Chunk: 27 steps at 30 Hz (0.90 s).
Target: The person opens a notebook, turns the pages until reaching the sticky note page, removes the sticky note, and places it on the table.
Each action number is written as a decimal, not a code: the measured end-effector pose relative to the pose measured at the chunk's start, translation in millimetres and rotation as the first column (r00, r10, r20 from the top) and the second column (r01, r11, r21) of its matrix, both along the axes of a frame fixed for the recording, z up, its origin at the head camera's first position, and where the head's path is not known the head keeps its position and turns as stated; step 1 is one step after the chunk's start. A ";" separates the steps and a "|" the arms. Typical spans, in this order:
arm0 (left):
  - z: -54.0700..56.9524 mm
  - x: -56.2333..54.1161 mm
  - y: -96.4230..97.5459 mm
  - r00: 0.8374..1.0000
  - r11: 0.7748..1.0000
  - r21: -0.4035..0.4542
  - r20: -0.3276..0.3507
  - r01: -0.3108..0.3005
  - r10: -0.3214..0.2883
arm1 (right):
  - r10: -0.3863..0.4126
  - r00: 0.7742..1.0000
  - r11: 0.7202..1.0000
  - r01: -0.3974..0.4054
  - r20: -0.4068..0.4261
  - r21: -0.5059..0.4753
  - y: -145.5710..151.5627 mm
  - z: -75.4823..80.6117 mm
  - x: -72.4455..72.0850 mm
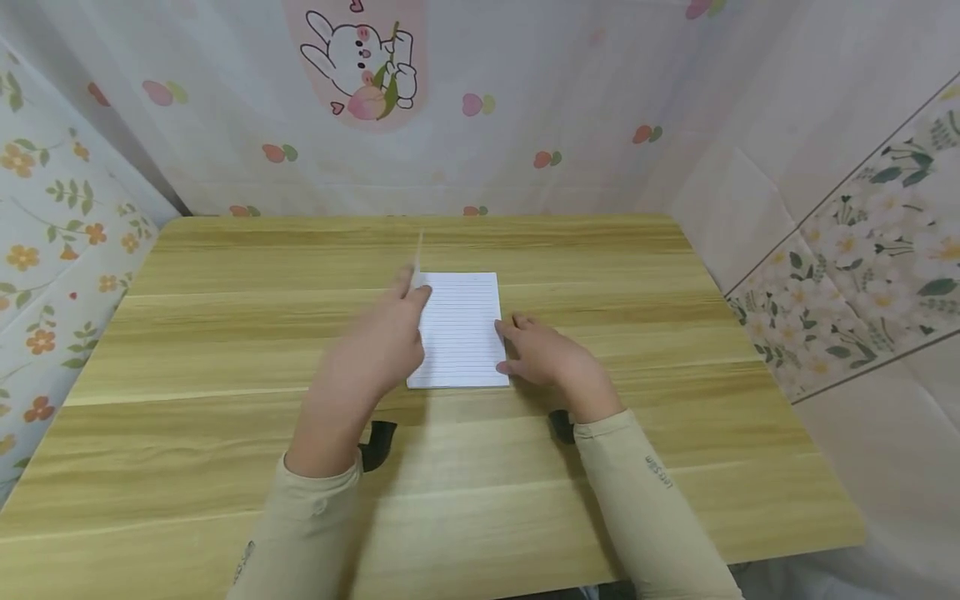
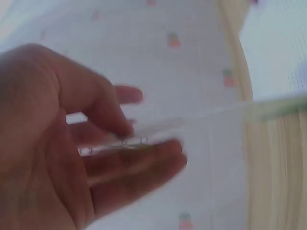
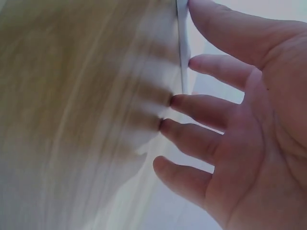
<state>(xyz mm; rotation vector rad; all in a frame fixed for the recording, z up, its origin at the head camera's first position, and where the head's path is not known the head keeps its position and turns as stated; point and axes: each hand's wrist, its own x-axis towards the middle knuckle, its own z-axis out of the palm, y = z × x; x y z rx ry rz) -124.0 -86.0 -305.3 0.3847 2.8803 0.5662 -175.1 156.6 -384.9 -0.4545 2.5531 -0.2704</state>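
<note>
Lined notebook (image 1: 459, 333) lies open on wooden surface (image 1: 630, 275), between hands. Left hand (image 1: 378, 342): thumb and fingers pinch raised leaf (image 1: 418, 252) at notebook's left side. Right hand (image 1: 551, 354): fingers spread apart, tips touching right edge.

Lined notepad (image 1: 461, 333) flat on wood-grain table (image 1: 480, 500); left hand (image 1: 375, 342), slightly blurred, pinches a raised leaf (image 1: 418, 254), seen nearly edge-on at the notepad's left side; right hand (image 1: 546, 354) touches the notepad's right edge with fingertips; both forearms in beige sleeves (image 1: 648, 492); dark fitting (image 1: 378, 443) beside each wrist; rabbit-printed cloth (image 1: 525, 75) behind the table.
</note>
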 end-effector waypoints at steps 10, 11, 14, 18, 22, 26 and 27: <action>-19.2 7.2 -47.7 0.982 0.963 -0.196 0.002 -0.184 0.188 | 0.058 0.998 0.998 -0.059 -0.029 -0.038 5.7 -5.3 -3.1; -22.6 7.7 -49.4 0.978 0.958 -0.211 0.030 -0.195 0.205 | 0.058 0.998 0.997 -0.059 -0.032 -0.041 5.5 -5.7 -3.7; -34.8 4.4 -49.1 0.963 0.947 -0.253 0.131 -0.198 0.237 | 0.050 0.998 0.998 -0.051 -0.035 -0.038 6.5 -5.0 -5.4; -53.7 -6.8 -37.9 0.957 0.955 -0.262 0.213 -0.139 0.197 | 0.052 0.998 0.998 -0.053 -0.034 -0.030 8.2 -4.2 -6.7; -71.9 -19.6 -22.5 0.968 0.981 -0.193 0.242 -0.024 0.071 | 0.050 0.998 0.998 -0.051 -0.029 -0.037 9.1 -5.1 -6.8; -82.5 -26.4 -13.5 0.963 0.991 -0.128 0.271 0.039 -0.003 | 0.054 0.998 0.997 -0.055 -0.034 -0.053 9.2 -6.4 -7.2; -84.0 -27.2 -12.5 0.959 0.992 -0.121 0.283 0.041 -0.005 | 0.056 0.998 0.997 -0.058 -0.034 -0.056 9.1 -6.5 -7.5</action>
